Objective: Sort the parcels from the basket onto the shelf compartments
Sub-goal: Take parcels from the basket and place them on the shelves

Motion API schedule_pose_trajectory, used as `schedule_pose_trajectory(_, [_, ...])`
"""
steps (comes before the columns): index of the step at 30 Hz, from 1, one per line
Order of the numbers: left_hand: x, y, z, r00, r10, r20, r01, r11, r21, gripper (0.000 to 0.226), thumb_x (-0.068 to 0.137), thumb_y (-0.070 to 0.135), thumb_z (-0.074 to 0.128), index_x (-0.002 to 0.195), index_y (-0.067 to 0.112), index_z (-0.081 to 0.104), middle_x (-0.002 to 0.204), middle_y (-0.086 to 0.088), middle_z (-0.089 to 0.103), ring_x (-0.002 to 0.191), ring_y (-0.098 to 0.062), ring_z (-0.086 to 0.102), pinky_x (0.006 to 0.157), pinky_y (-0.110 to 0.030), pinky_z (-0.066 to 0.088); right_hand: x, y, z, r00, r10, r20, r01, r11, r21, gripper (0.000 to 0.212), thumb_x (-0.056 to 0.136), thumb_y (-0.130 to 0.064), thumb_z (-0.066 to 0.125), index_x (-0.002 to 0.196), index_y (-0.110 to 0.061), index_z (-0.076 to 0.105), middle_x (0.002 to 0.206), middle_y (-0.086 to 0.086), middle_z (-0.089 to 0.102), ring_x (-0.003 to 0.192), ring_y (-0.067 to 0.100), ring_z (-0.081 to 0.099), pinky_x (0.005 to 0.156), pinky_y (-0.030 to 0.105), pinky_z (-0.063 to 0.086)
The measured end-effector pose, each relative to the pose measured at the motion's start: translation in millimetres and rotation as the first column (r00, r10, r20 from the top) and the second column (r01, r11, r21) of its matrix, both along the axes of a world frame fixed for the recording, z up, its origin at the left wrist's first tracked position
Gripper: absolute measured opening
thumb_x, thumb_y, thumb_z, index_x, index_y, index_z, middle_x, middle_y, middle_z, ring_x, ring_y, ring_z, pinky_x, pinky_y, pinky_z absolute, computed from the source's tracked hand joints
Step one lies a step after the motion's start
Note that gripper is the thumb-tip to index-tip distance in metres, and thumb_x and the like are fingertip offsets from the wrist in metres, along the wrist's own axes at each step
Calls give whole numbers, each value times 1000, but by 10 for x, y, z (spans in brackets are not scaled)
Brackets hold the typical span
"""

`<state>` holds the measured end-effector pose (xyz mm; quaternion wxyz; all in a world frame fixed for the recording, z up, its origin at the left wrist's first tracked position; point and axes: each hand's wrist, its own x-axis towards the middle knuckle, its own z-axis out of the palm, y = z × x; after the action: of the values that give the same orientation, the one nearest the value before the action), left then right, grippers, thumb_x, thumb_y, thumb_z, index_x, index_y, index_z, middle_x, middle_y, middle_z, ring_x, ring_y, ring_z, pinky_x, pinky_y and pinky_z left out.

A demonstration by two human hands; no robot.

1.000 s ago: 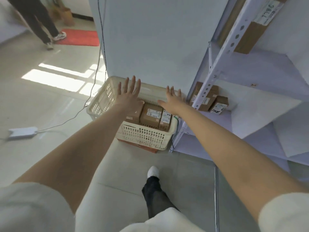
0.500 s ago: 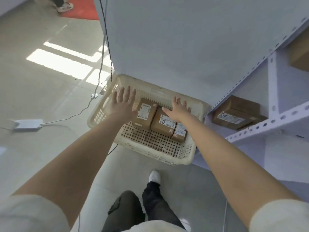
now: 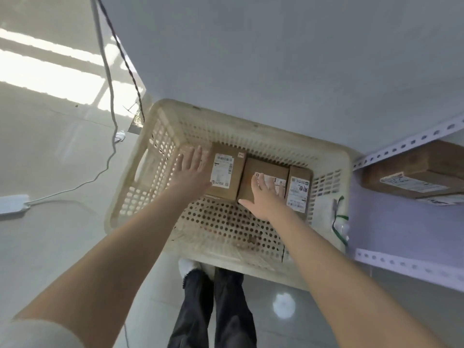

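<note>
A: Where are the parcels right now?

B: Three brown cartons sit in the basket [image 3: 251, 125], in a row against its far wall. They are the left parcel [image 3: 226, 172], the middle parcel [image 3: 267, 169] and the right parcel [image 3: 298, 189], each touching its neighbour.

A: And the hands?

B: Both reach inside the basket. The left hand [image 3: 192, 169] has straight, spread fingers at the outer side of the left parcel. It grips nothing, and I cannot tell whether it touches the carton. The right hand [image 3: 263, 197] lies flat over the middle parcel's top, fingers straight, thumb stretched out along the near edge. It has no grip there either.

A: Has anything reached the shelf?

B: The shelf [image 3: 406, 264] stands just to the right of the basket. Its shelved cartons [image 3: 414, 172] lie in a compartment close to the basket's far right corner. I see at least one labelled box, and probably a second one with it.

A: So how far along is the sorting?

B: Partway, I judge. Some parcels look placed, three are left in the basket, and none is lifted yet. The step in hand seems to be closing on a carton, most likely the left or the middle one. After that comes carrying it right of the basket to a compartment.
</note>
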<state>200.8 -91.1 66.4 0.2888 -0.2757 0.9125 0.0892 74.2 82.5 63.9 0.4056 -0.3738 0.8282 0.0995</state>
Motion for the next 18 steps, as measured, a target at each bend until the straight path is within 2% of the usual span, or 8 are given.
schedule_pose_trajectory(3, [-31, -249, -630, 992, 123, 39, -125, 991, 46, 82, 101, 55, 23, 150, 11, -25, 158, -12, -29, 145, -29, -26, 121, -48, -7, -58, -159, -581, 997, -61, 40, 60, 998, 22, 86, 97, -65, 27, 156, -16, -11, 163, 7, -19, 150, 32, -15, 121, 53, -6])
schedule_pose_trajectory(7, [-109, -388, -1318, 956, 291, 36, -292, 939, 184, 86, 100, 59, 23, 151, 8, -23, 159, -14, -26, 147, -30, -23, 121, -46, -8, -122, -335, -1247, 954, -272, 127, 277, 961, -22, 93, 96, -65, 32, 154, -14, -19, 163, 9, -18, 150, 31, -15, 122, 50, -4])
schedule_pose_trajectory(10, [-220, -403, -1690, 869, 495, -1, -465, 817, 341, 87, 99, 59, 26, 153, 6, -17, 160, -13, -22, 148, -29, -19, 121, -44, -7, -166, -448, -1615, 849, -488, 202, 516, 848, -120, 99, 94, -63, 43, 152, -20, -25, 164, 7, -10, 152, 28, 6, 117, 43, 24])
schedule_pose_trajectory(12, [-288, -420, -1890, 813, 582, -12, -526, 742, 416, 88, 98, 60, 28, 153, 7, -14, 161, -12, -18, 149, -28, -15, 122, -46, -3, -166, -526, -1777, 770, -591, 240, 635, 747, -197, 95, 96, -58, 45, 153, -23, -22, 165, 6, 3, 145, 27, 32, 97, 34, 45])
schedule_pose_trajectory(13, [-324, -432, -1962, 780, 625, -22, -550, 702, 452, 89, 97, 61, 29, 154, 8, -13, 162, -11, -16, 150, -27, -13, 122, -47, 0, -149, -571, -1835, 734, -629, 255, 678, 697, -233, 92, 97, -55, 45, 155, -23, -18, 165, 5, 10, 140, 26, 40, 90, 30, 47])
schedule_pose_trajectory(14, [-354, -448, -2039, 741, 670, -30, -574, 657, 488, 89, 97, 62, 31, 154, 9, -12, 163, -11, -13, 150, -27, -10, 122, -48, 4, -123, -616, -1895, 696, -664, 273, 718, 643, -267, 88, 98, -52, 46, 156, -23, -13, 163, 4, 17, 138, 26, 42, 90, 30, 47])
schedule_pose_trajectory(16, [-409, -473, -2147, 642, 766, -19, -617, 532, 580, 91, 95, 62, 37, 155, 12, -10, 164, -11, -1, 151, -29, 4, 121, -48, 18, -50, -704, -2003, 623, -721, 305, 777, 523, -350, 82, 99, -45, 50, 158, -19, 1, 160, 3, 27, 143, 24, 36, 108, 35, 40])
schedule_pose_trajectory(18, [-442, -504, -2240, 538, 841, 52, -630, 361, 687, 98, 88, 69, 46, 156, 13, 2, 160, -12, 24, 144, -32, 29, 115, -49, 31, 23, -804, -2071, 592, -749, 297, 784, 449, -430, 72, 98, -38, 53, 157, -16, 17, 157, 3, 34, 143, 20, 34, 115, 39, 35])
